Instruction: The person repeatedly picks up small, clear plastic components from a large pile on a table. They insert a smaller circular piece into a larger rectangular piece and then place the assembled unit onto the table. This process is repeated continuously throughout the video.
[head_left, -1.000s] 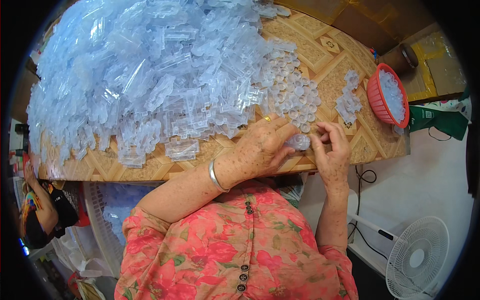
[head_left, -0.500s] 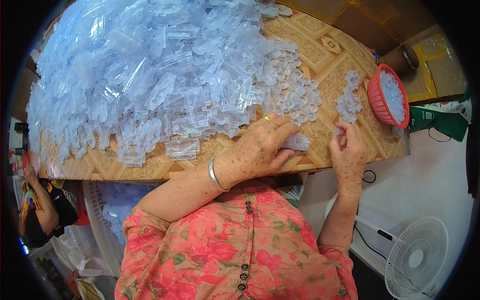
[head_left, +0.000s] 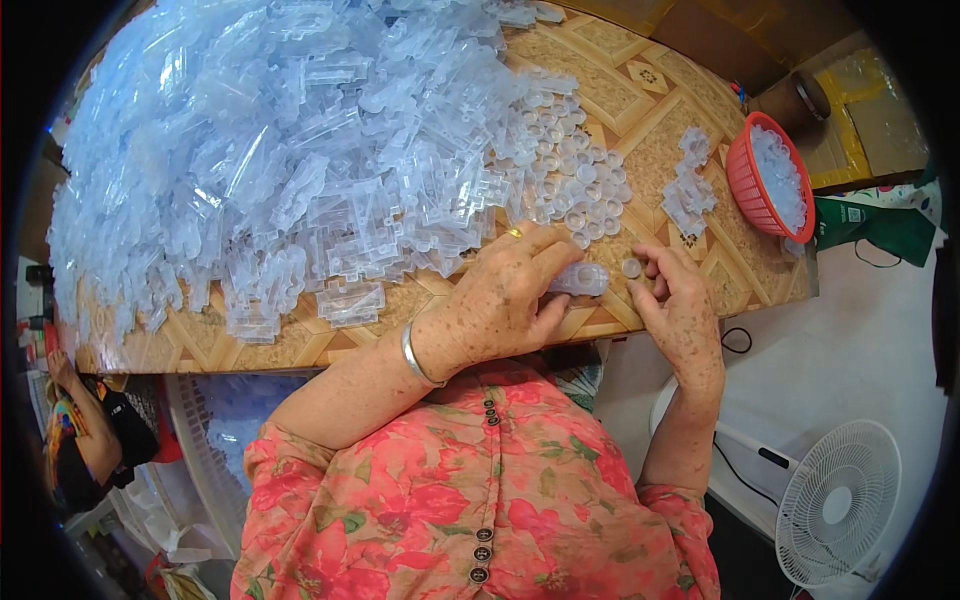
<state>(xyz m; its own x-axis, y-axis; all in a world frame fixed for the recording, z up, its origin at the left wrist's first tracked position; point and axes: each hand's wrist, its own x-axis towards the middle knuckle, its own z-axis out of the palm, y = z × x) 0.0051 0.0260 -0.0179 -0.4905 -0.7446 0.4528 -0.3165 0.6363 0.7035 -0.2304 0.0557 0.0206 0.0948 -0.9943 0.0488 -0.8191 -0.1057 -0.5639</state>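
My left hand grips a clear plastic piece with a rounded end between thumb and fingers, low over the table's near edge. Most of that piece's inner end is hidden by the fingers. To its right, my right hand has its fingers curled, and a small round clear cap is at the tips of the thumb and forefinger. A gap separates the cap from the plastic piece. Just beyond my hands lies a cluster of similar round clear caps.
A large heap of clear plastic parts covers the left of the patterned table. Several clear parts lie near a red basket of clear pieces. A white fan stands lower right; another person's arm shows far left.
My right hand has moved slightly left, toward the plastic piece, and turned so that the small cap now shows at its fingertips. My left hand still grips its piece.
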